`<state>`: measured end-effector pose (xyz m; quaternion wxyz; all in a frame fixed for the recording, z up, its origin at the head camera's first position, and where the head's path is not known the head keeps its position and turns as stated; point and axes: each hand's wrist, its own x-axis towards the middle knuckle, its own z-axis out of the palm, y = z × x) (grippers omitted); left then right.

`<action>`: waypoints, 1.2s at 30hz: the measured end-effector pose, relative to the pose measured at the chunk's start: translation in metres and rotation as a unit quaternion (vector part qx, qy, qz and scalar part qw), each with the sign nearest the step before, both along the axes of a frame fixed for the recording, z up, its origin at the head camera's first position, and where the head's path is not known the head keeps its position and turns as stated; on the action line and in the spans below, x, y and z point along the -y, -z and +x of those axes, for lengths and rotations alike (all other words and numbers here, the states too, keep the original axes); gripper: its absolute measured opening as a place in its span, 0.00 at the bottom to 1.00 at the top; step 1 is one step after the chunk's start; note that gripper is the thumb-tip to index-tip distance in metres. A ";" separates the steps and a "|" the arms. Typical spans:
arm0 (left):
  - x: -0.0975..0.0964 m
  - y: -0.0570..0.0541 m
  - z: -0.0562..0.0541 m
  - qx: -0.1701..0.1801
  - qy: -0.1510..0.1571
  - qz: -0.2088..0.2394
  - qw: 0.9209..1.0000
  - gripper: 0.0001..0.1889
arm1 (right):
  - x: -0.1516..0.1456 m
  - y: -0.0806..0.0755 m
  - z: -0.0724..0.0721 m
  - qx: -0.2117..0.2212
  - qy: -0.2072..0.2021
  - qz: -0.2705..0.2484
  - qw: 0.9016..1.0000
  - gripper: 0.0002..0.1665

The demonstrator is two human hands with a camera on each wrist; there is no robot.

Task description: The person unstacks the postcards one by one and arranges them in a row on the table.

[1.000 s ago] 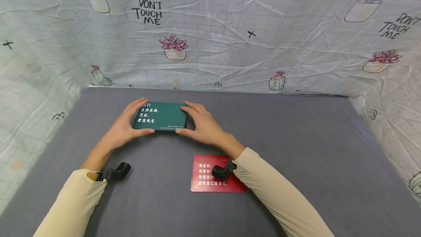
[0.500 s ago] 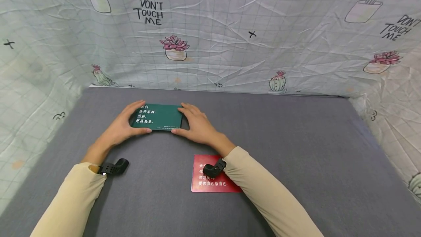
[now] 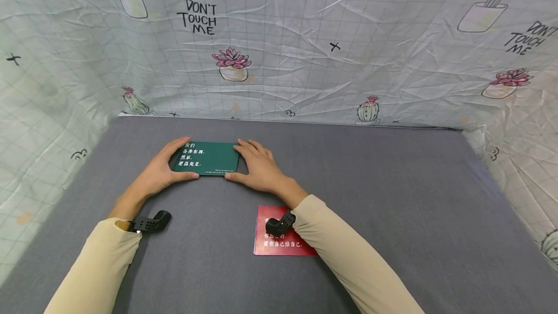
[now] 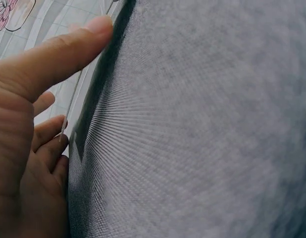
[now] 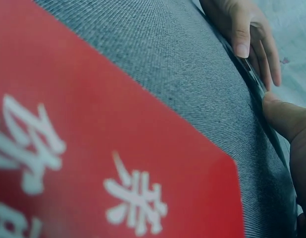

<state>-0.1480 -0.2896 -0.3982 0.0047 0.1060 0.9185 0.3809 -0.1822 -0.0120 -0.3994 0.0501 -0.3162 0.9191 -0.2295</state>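
Observation:
A green postcard [image 3: 213,158] with white lettering lies flat on the left part of the grey tabletop, towards the back. At its left end my left hand [image 3: 159,171] holds it between the thumb on the near edge and fingers at the far edge. My right hand [image 3: 263,168] grips the right end in the same manner. From the left wrist view, the postcard [image 4: 96,84] shows as a thin dark edge under the thumb. A red postcard [image 3: 283,248] with white characters lies nearer the front, partly covered by my right forearm and wrist camera.
The grey cloth-covered table [image 3: 392,207] extends to both sides. Behind it hangs a pale curtain [image 3: 287,23] printed with cacti and lettering. Black cameras are strapped to both wrists, the right camera [image 3: 279,225] being over the red postcard.
Both hands have shifted slightly left and down with the green postcard, which looked raised before and now lies on the table. The red postcard has stayed in place.

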 end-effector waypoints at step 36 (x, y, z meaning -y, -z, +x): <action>0.000 -0.005 -0.004 0.041 0.037 -0.040 0.998 0.52 | -0.004 0.007 0.000 -0.037 -0.011 0.038 0.999 0.48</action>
